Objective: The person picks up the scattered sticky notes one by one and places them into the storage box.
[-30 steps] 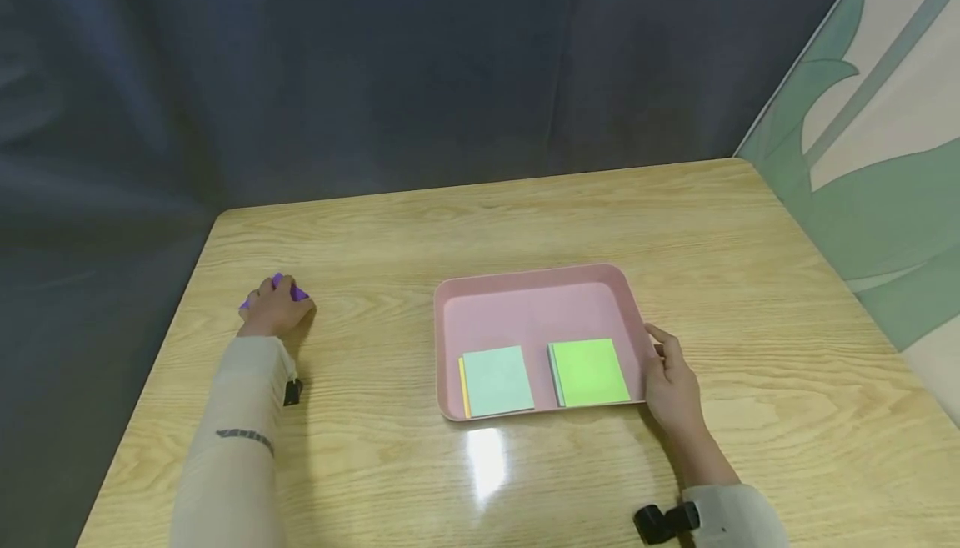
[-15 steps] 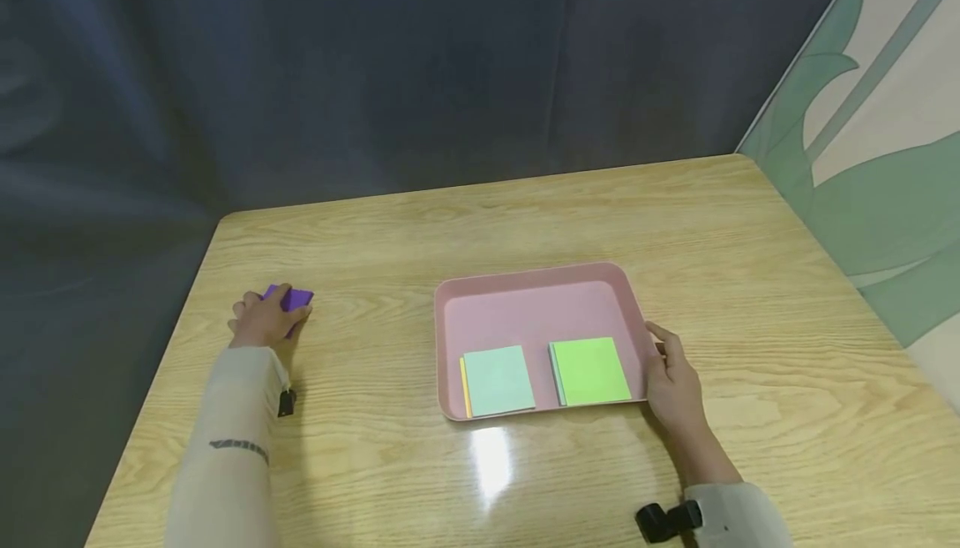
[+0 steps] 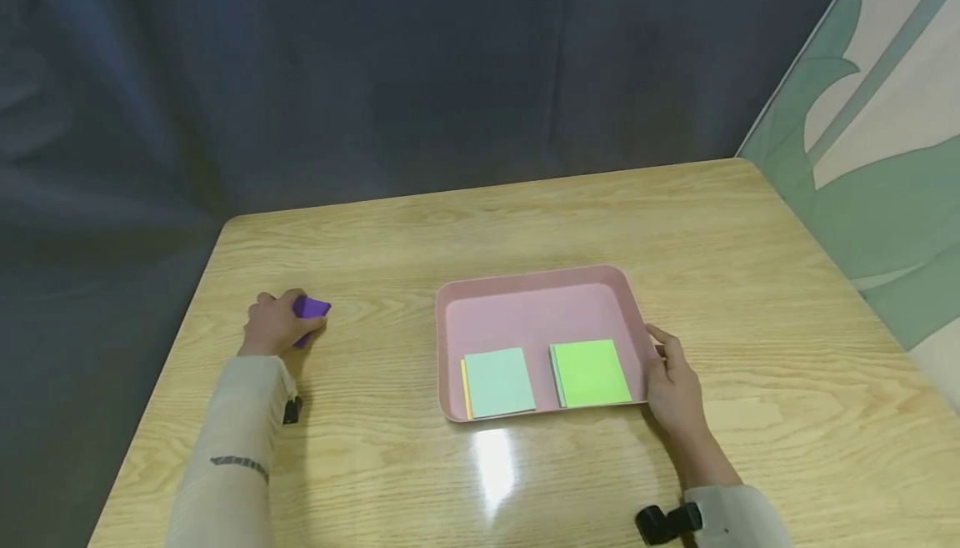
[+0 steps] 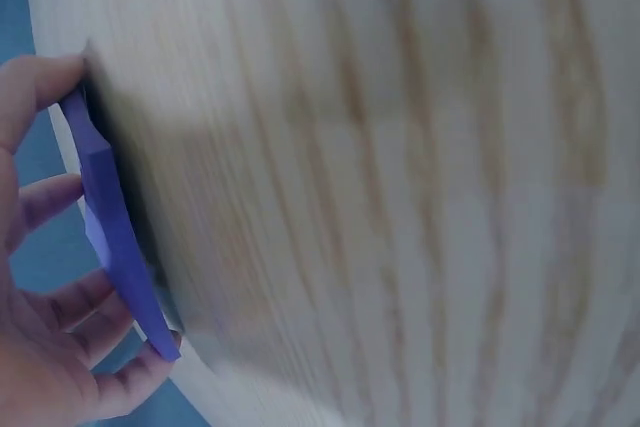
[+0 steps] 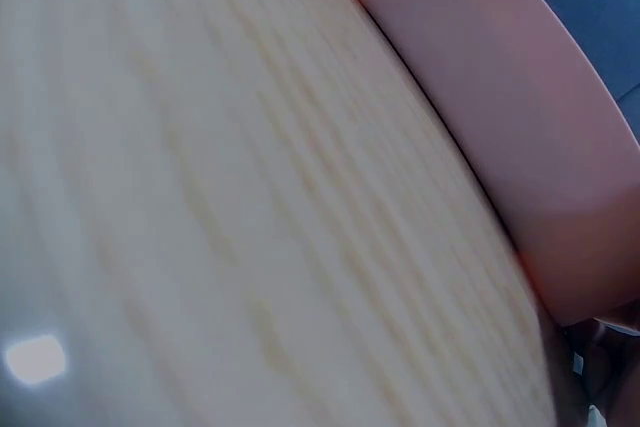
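My left hand [image 3: 277,324] pinches a purple square pad of paper [image 3: 311,309], probably sticky notes, at the left of the table. In the left wrist view the pad [image 4: 118,232] appears edge-on, gripped by thumb and fingers, tilted and partly off the wood. Before me lies a shallow pink tray [image 3: 525,283]. Its front half carries a mint-green pad [image 3: 498,383] with a yellow edge showing at its left, and a bright green pad [image 3: 592,374] with a paler layer beneath. My right hand [image 3: 675,385] holds the tray's right side; some fingertips are hidden.
The wood-grain table [image 3: 390,281] extends around the tray. Behind it hangs a dark curtain [image 3: 450,72]. A wall panel with a green leaf pattern [image 3: 885,223] borders the right edge.
My left hand has drawn the purple pad slightly nearer and to the right, and more of the pad shows. The right hand and tray stay in place.
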{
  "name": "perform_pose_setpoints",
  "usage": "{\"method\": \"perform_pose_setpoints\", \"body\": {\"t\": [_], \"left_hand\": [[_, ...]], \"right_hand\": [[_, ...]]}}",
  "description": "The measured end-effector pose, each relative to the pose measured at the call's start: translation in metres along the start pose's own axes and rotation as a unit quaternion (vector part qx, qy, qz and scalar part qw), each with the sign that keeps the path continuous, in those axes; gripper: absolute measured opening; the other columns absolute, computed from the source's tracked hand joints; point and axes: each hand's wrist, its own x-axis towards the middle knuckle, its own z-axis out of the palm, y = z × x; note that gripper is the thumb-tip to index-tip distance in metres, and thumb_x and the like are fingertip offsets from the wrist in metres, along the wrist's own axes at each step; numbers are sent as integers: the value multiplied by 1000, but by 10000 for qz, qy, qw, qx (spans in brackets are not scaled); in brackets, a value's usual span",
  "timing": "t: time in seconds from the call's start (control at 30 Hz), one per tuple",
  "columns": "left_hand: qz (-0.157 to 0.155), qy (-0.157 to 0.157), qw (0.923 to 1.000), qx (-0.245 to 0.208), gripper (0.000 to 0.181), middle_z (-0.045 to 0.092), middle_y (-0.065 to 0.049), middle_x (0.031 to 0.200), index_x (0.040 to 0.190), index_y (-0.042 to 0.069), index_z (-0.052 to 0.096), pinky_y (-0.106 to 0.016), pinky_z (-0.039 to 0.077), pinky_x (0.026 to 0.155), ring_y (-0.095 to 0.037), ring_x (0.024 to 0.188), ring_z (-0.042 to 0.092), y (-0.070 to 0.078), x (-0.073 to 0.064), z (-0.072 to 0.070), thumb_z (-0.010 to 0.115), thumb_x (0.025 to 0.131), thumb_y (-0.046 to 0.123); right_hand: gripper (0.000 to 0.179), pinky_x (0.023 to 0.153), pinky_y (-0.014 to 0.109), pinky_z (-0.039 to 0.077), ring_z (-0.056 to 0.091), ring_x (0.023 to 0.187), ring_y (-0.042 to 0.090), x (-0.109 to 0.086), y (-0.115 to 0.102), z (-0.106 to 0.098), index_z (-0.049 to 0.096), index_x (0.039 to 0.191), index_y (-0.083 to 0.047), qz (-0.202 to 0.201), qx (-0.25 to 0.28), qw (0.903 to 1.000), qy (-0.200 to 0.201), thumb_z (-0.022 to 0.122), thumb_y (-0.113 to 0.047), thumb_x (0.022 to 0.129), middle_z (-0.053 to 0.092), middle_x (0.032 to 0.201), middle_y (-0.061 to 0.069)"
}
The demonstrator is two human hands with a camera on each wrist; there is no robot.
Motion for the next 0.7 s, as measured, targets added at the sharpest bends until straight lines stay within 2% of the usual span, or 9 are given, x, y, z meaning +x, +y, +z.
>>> {"method": "perform_pose_setpoints", "body": {"t": [0.17, 0.3, 0.53, 0.7], "left_hand": [[255, 28, 9997, -39, 71, 36, -34, 100, 123, -1, 39, -49, 38, 63, -45, 88, 37, 11, -1, -3, 61, 73, 45], [505, 90, 9986, -158, 73, 35, -35, 105, 126, -2, 37, -49, 40, 67, -45, 91, 37, 26, 1, -1, 61, 74, 44], [930, 268, 9936, -582, 69, 33, -31, 111, 128, 6, 39, -47, 43, 66, -42, 94, 36, 64, -3, 0, 63, 73, 39], [1348, 393, 9859, -909, 65, 34, -28, 115, 127, 9, 41, -46, 44, 67, -39, 96, 38, 96, -10, 4, 64, 73, 37]], "right_hand": [[40, 66, 36, 39, 49, 86, 33, 0, -1, 2, 32, 130, -10, 90, 54, 9999, -27, 23, -12, 92, 46, 106, 21], [40, 69, 38, 39, 49, 87, 33, 1, -2, 2, 33, 130, -11, 112, 36, 9999, 16, 23, -12, 92, 46, 106, 21], [40, 67, 36, 39, 49, 86, 32, 2, -3, 3, 32, 130, -11, 71, 8, 10000, -55, 23, -12, 92, 45, 105, 21], [40, 67, 37, 39, 49, 85, 32, 2, -2, 4, 33, 130, -11, 52, -5, 10000, -10, 23, -12, 91, 46, 104, 20]]}}
